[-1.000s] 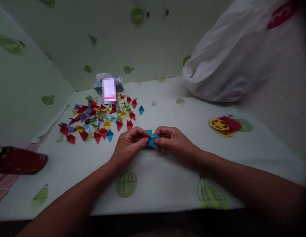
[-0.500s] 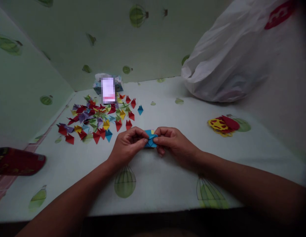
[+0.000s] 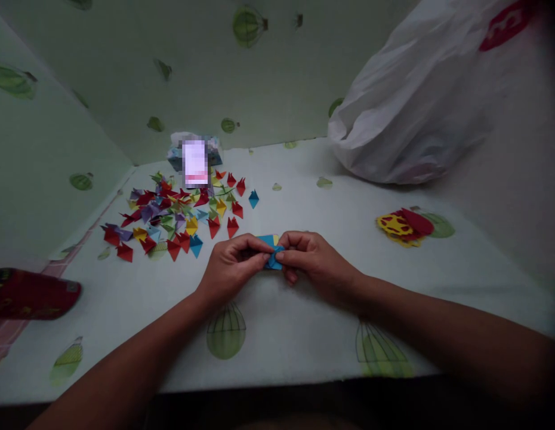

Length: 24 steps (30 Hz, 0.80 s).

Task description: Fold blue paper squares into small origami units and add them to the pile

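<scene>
A small piece of blue folded paper (image 3: 274, 263) is pinched between both my hands over the middle of the table. My left hand (image 3: 235, 261) grips its left side with thumb and forefinger. On the right side, my right hand (image 3: 310, 255) holds it the same way, the other fingers curled. More blue paper with a bit of yellow (image 3: 276, 239) shows just behind the fingertips; whether it is a separate stack I cannot tell. To the left spreads a pile of folded paper pieces (image 3: 183, 242) in red, yellow, green, purple and blue.
A lit phone (image 3: 195, 161) leans on a tissue box (image 3: 215, 149) behind the pile. A white plastic bag (image 3: 394, 131) stands at the back right, near red and yellow cut-outs (image 3: 405, 226). A dark red container (image 3: 33, 294) lies at the left edge.
My fingertips have shifted slightly on the blue paper, and its visible folds look a little different. Both hands keep nearly the same place; the rest of the scene shifts slightly with the camera.
</scene>
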Each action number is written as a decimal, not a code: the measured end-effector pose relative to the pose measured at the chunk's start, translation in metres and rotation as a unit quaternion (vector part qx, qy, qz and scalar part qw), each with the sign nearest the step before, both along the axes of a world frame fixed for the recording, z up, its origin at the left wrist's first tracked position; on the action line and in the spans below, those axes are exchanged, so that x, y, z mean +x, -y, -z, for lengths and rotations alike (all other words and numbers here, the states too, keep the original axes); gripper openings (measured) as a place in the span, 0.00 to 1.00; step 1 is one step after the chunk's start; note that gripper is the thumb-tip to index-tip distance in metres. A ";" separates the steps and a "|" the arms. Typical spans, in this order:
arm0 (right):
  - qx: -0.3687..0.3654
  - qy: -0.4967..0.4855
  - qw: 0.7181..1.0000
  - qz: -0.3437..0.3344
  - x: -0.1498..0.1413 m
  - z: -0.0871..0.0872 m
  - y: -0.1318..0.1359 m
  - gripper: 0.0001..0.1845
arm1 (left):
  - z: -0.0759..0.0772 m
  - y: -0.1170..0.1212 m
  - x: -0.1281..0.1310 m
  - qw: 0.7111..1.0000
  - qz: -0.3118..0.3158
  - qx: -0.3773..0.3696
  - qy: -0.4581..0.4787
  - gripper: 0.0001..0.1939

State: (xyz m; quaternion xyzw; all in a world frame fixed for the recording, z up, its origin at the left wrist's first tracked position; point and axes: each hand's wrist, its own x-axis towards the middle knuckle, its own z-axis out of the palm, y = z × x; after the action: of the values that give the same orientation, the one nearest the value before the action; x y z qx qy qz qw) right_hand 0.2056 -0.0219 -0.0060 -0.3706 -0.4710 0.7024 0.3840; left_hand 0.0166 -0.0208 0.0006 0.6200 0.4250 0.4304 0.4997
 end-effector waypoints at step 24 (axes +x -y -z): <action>0.005 -0.009 1.000 -0.021 0.003 0.004 -0.005 0.11 | -0.005 0.000 -0.002 0.989 0.000 0.085 -0.125 0.04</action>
State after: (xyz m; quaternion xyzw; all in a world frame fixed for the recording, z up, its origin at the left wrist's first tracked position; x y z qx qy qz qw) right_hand 0.2083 -0.0168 -0.0102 -0.3522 -0.4792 0.7112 0.3750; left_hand 0.0143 -0.0210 0.0052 0.7088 0.4461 0.3844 0.3883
